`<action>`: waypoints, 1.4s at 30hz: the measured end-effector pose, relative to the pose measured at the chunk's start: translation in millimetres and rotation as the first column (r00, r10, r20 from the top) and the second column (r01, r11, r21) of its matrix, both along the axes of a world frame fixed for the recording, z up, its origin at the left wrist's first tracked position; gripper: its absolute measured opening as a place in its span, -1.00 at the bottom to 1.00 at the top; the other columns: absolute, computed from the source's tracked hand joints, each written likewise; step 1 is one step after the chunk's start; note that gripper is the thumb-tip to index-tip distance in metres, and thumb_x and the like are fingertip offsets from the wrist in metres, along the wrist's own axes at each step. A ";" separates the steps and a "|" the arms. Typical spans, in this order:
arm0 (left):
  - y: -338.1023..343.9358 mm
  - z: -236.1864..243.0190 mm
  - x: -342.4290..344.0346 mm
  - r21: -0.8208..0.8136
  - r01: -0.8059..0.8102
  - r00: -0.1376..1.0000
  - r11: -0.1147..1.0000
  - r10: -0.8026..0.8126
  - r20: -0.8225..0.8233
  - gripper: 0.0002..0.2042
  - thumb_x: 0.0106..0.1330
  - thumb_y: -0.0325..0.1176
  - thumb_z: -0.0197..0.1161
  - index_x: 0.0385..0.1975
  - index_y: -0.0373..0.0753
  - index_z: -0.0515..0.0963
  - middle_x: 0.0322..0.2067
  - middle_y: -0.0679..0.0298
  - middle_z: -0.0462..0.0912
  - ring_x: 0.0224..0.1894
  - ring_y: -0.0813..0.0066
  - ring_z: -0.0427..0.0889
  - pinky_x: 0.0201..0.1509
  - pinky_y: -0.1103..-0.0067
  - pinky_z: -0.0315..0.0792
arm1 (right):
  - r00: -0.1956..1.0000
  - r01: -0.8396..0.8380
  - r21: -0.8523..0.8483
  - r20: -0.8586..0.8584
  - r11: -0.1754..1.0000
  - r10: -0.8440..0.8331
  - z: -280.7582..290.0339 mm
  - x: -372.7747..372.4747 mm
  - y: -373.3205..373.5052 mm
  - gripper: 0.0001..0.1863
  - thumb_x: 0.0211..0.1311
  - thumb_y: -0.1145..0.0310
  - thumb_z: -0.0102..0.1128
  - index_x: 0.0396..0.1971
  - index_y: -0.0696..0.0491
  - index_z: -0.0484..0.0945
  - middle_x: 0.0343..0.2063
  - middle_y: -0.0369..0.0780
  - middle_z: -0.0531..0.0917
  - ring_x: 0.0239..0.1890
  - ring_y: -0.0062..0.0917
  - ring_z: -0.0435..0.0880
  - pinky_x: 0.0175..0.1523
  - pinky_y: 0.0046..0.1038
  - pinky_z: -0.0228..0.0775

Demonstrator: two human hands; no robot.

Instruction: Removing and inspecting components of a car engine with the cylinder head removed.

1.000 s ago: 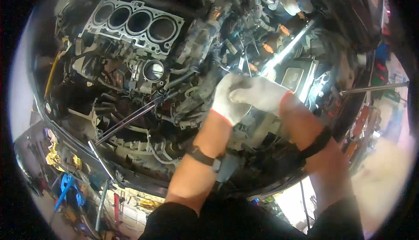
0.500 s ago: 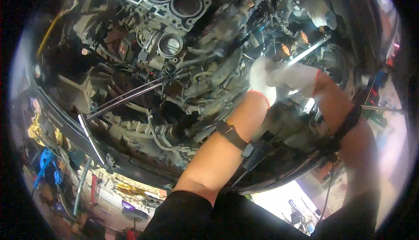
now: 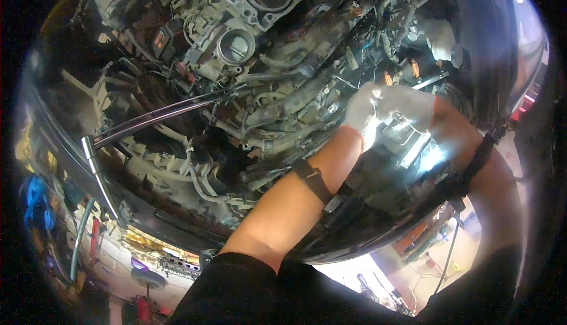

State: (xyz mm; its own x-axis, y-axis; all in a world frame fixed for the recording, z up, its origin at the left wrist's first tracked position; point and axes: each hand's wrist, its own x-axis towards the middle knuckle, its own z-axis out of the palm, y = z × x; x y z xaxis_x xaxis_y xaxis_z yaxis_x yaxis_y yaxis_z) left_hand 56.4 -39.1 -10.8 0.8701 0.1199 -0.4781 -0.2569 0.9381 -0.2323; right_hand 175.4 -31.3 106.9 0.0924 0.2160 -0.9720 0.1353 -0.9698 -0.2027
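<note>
My left hand [image 3: 361, 115], in a white glove with a red cuff, is bunched against my right hand [image 3: 407, 106], gloved alike, deep among the engine parts at right of centre. Their fingers are curled together; what they hold is hidden. Just above them are two orange-tipped parts [image 3: 416, 69], thin metal rods and hoses. A bright metal bar [image 3: 436, 79] runs behind my right hand. Strong light glares off the parts below it.
An open engine block [image 3: 263, 15] with exposed cylinders and a round throttle body [image 3: 236, 47] fill the upper middle. A long chrome bar [image 3: 153, 117] and a shorter one [image 3: 97, 171] lie at left. Past the car's edge lie assorted tools and a blue item [image 3: 36, 201].
The view has shifted, with the engine block now higher in the picture. My joined hands appear farther right than one second ago, still bunched at the same group of parts.
</note>
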 end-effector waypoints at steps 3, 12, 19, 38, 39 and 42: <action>0.5 10.9 6.9 0.031 0.037 0.983 0.999 -0.030 -0.181 -0.68 0.36 -0.13 0.06 -0.17 -0.21 0.64 -0.29 0.26 0.69 -0.30 0.39 0.63 -0.17 0.43 0.48 | 0.989 -0.146 0.001 0.023 0.989 0.146 6.6 0.8 6.6 -0.72 0.11 0.17 0.30 -0.22 0.00 0.67 -0.32 -0.32 0.60 -0.31 -0.55 0.53 -0.21 -0.44 0.44; 82.0 25.9 -74.1 0.653 0.750 0.646 -0.104 -0.096 -0.757 -0.41 0.35 0.11 0.26 0.02 -0.38 0.61 -0.16 -0.01 0.71 -0.09 0.08 0.68 0.02 0.31 0.52 | 0.959 -0.276 0.133 -0.026 0.952 0.281 5.4 5.7 -2.2 -0.48 0.06 0.24 0.28 0.09 0.05 0.67 -0.32 -0.31 0.59 -0.38 -0.64 0.49 -0.28 -0.45 0.41; 111.5 -29.8 -88.8 0.334 0.716 0.369 -0.613 -0.073 -0.926 -0.27 0.26 0.04 0.32 0.32 -0.35 0.42 0.22 -0.12 0.58 0.28 0.01 0.56 0.37 0.15 0.37 | 0.990 -0.140 0.007 0.013 0.990 0.140 26.4 -13.7 15.9 -0.39 0.08 0.20 0.24 0.19 0.07 0.65 -0.28 -0.28 0.63 -0.27 -0.60 0.55 -0.21 -0.46 0.42; 103.8 -60.2 -106.9 0.510 0.724 0.646 -0.464 0.196 -0.738 -0.43 0.13 -0.06 0.46 0.05 -0.32 0.54 -0.03 -0.17 0.69 0.06 -0.20 0.65 0.18 0.16 0.55 | 0.985 0.078 0.017 -0.154 0.997 -0.074 -0.8 -25.0 -26.1 -0.35 0.02 0.20 0.29 0.22 -0.01 0.60 -0.46 -0.43 0.37 -0.58 -0.71 0.25 -0.50 -0.57 0.09; 102.0 -53.6 -105.6 0.541 0.720 0.664 -0.435 0.201 -0.721 -0.46 0.08 -0.11 0.51 -0.03 -0.35 0.55 -0.07 -0.19 0.69 0.03 -0.25 0.65 0.15 0.16 0.57 | 0.987 0.086 0.023 -0.140 0.996 -0.082 0.2 -28.9 -29.0 -0.38 0.03 0.19 0.29 0.19 -0.02 0.61 -0.47 -0.43 0.36 -0.58 -0.71 0.24 -0.51 -0.57 0.09; 101.0 -54.6 -116.7 0.556 0.713 0.659 -0.427 0.137 -0.740 -0.39 0.10 -0.22 0.52 0.14 -0.35 0.50 0.02 -0.19 0.65 0.13 -0.20 0.61 0.27 0.20 0.51 | 0.980 0.155 -0.014 -0.125 0.988 -0.156 7.1 -45.5 -24.8 -0.44 0.08 0.15 0.27 0.13 -0.02 0.60 -0.50 -0.44 0.37 -0.60 -0.72 0.23 -0.53 -0.58 0.06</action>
State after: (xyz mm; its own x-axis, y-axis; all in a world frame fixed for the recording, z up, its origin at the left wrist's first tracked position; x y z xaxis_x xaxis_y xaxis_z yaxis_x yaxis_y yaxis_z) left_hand -60.3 61.9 -65.4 0.7733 0.4955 -0.3956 0.5552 -0.2279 0.7999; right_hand 129.9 -56.1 114.0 0.0014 0.2046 -0.9788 -0.0436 -0.9779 -0.2045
